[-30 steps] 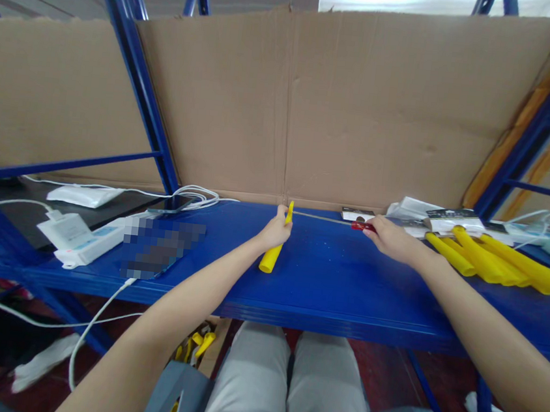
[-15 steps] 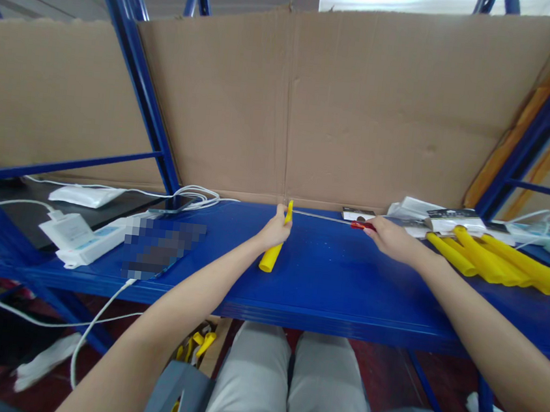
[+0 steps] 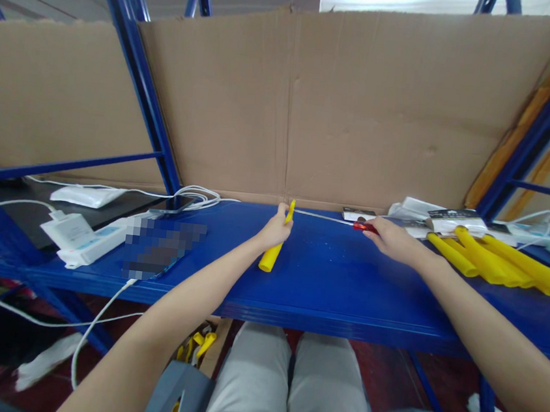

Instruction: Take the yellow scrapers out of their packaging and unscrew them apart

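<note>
My left hand [image 3: 276,228] is closed around a yellow tube [image 3: 270,258], whose wide lower end points toward the front edge of the blue shelf [image 3: 326,277]. A thin pale strip or rod [image 3: 323,217] stretches from beside the tube's upper end to a red piece [image 3: 365,226]. My right hand [image 3: 392,239] grips that red piece with thumb and fingers. Several yellow tubes [image 3: 495,262] lie side by side to the right of my right hand.
White packets [image 3: 455,221] lie at the back right. A power strip [image 3: 96,244], a blurred-out phone [image 3: 162,250] and white cables [image 3: 202,193] are on the left. Cardboard [image 3: 363,110] stands behind. Below the shelf, a box [image 3: 212,357] holds yellow pieces.
My right hand and the red piece have shifted very slightly to the right. The top of the yellow tube in my left hand leans a little more to the right.
</note>
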`<state>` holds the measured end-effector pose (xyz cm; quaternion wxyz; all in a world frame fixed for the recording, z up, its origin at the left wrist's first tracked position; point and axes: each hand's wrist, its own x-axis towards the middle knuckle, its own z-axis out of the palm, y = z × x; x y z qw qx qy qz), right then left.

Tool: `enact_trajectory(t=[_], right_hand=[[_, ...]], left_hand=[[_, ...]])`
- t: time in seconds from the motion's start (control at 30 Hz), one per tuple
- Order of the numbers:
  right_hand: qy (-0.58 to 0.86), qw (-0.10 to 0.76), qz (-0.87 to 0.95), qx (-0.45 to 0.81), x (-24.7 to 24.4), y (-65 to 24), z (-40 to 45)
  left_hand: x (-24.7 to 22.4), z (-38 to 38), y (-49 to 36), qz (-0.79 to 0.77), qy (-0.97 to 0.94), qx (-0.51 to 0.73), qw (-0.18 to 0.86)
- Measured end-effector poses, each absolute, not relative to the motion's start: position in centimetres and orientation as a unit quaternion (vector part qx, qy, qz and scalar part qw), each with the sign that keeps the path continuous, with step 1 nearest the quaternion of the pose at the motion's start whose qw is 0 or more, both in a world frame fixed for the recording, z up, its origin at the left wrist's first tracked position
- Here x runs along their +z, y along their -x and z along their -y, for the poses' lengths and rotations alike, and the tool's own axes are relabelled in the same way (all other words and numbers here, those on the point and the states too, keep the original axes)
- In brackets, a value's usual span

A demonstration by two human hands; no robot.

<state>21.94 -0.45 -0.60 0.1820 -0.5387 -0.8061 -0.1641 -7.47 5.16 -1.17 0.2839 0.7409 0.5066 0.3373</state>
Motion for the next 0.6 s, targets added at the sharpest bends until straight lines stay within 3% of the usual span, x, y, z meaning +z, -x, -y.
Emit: enact_trajectory(t=[0.23,0.43,0.6], right_hand=[[0.584,0.138,0.784,-0.161,-0.6,-22.1,0.9],[0.550,0.200,0.795,-0.158,-0.7,-21.7,0.8],[0.535,0.188,0.810,-0.149,-1.0,-21.2,0.8]], left_hand=[[-0.6,-5.6,8.2,-0.440,-0.786,0.359,0.243],[-0.3,-6.9,9.8,-0.328,-0.825,0.435,0.150],[-1.4,-9.1,10.2,-0.249,-0.827,0.492,0.109]])
